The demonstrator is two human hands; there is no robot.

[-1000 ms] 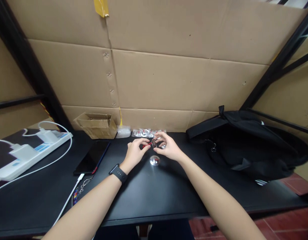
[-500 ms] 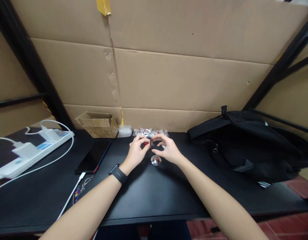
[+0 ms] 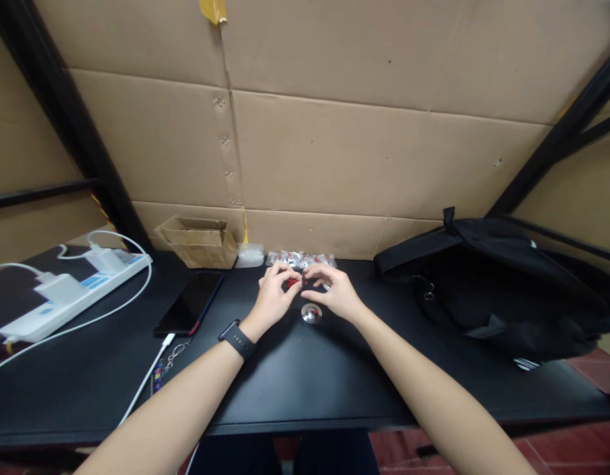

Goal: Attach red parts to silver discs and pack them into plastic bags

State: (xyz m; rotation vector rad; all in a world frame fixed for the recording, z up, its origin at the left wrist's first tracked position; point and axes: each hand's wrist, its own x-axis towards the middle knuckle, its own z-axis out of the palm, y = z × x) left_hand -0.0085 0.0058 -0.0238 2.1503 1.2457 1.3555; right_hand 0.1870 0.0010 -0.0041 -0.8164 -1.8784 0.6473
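Observation:
A small round metal disc [image 3: 303,281] stands nearly edge-on between my hands, above the table. My left hand [image 3: 274,294], with a black watch on its wrist, pinches the disc from the left. From the other side, my right hand [image 3: 337,294] holds its top and bottom edges with fingers and thumb. Small red pieces [image 3: 291,282] show behind my left fingers; their kind cannot be made out. On the table just below the hands lies a shiny round metal piece [image 3: 311,313] with a red spot in it.
Behind my hands lie several clear packets [image 3: 301,259] beside an open cardboard box [image 3: 206,245]. A phone [image 3: 190,303], a white cable [image 3: 147,376] and a power strip [image 3: 77,300] are to the left. A black bag [image 3: 498,284] fills the right side; cardboard [image 3: 335,152] stands behind.
The disc has turned from showing part of its face to nearly edge-on. Both hands keep hold of it. The whole view has shifted slightly.

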